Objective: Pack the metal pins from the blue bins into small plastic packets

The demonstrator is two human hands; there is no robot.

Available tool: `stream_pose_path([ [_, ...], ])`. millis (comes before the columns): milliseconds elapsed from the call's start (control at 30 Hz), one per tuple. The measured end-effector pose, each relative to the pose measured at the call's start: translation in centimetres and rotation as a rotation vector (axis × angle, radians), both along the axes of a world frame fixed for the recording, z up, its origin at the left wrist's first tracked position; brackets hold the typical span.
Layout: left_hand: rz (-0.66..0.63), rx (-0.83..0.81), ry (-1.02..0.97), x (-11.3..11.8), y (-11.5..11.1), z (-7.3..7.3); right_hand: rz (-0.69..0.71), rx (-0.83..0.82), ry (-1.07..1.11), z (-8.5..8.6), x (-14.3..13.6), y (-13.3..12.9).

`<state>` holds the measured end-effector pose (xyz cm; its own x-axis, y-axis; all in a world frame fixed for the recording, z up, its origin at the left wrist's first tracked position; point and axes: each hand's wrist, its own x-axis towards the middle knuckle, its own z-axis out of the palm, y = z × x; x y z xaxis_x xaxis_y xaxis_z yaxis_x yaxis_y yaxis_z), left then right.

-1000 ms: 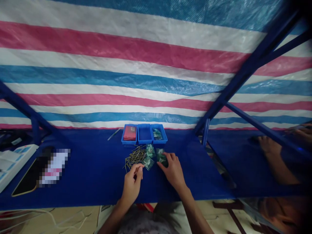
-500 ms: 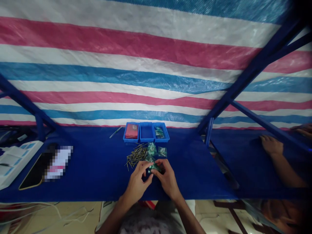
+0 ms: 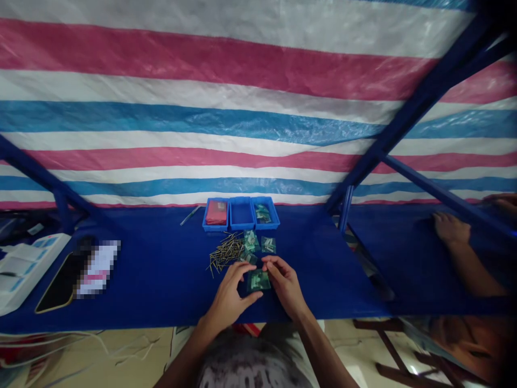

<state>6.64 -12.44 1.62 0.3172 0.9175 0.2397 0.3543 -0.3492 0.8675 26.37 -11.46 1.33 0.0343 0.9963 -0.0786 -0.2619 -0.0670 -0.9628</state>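
Observation:
A small clear green-tinted plastic bag [image 3: 259, 281] with pale pieces inside lies on the blue table between my hands. My left hand [image 3: 231, 295] is open at its left side, with thumb and fingers spread apart around it. At the bag's upper right corner, my right hand [image 3: 286, 285] has thumb and fingertips pinched together; whatever is between them is too small to make out. Just beyond are more small bags, one upright-looking bag [image 3: 251, 241] and another bag [image 3: 269, 244] to its right. A loose pile of thin brass-coloured rods [image 3: 226, 251] lies beyond my left hand.
Three blue trays stand in a row: a left tray [image 3: 204, 222] with red packets, an empty middle tray [image 3: 242, 213], a right tray [image 3: 276, 220] with small bags. A pen-like tool [image 3: 189, 215], phone [image 3: 56, 288] and power strip [image 3: 38, 275] lie leftward. Another person's hand [image 3: 451, 228] rests at right.
My hands have moved apart from the bag they were gripping together. The bag now lies flatter between them, and my left thumb and fingers have spread. My right hand has shifted slightly right.

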Motion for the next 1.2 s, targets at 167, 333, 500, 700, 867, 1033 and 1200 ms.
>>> stream_pose_path([
  [167, 0.139, -0.168, -0.114, 0.0, 0.3, -1.0, 0.03, 0.003, 0.044, -0.4, -0.2, 0.1],
  [333, 0.193, -0.207, -0.208, -0.4, 0.3, -1.2, 0.091, 0.158, -0.218, -0.8, -1.2, -0.5],
  [500, 0.122, -0.206, -0.198, -0.7, 0.4, -1.0, 0.077, 0.153, -0.376, -0.9, -1.7, -0.8],
  [700, 0.145, -0.109, -0.116, -0.1, 0.4, -1.0, 0.02, 0.123, -0.229, -0.7, -0.8, -0.2],
  [867, 0.137, -0.032, -0.113, 0.0, 0.4, -0.9, 0.086, 0.034, -0.104, -0.5, -0.9, 0.1],
  [1033, 0.182, -0.065, -0.086, -0.5, 0.4, -0.8, 0.097, 0.051, -0.131, -0.4, -1.4, -0.1],
  [1200, 0.21, -0.166, -0.136, -0.6, 0.4, -1.0, -0.064, 0.189, -0.236, -0.7, -1.8, -0.8],
])
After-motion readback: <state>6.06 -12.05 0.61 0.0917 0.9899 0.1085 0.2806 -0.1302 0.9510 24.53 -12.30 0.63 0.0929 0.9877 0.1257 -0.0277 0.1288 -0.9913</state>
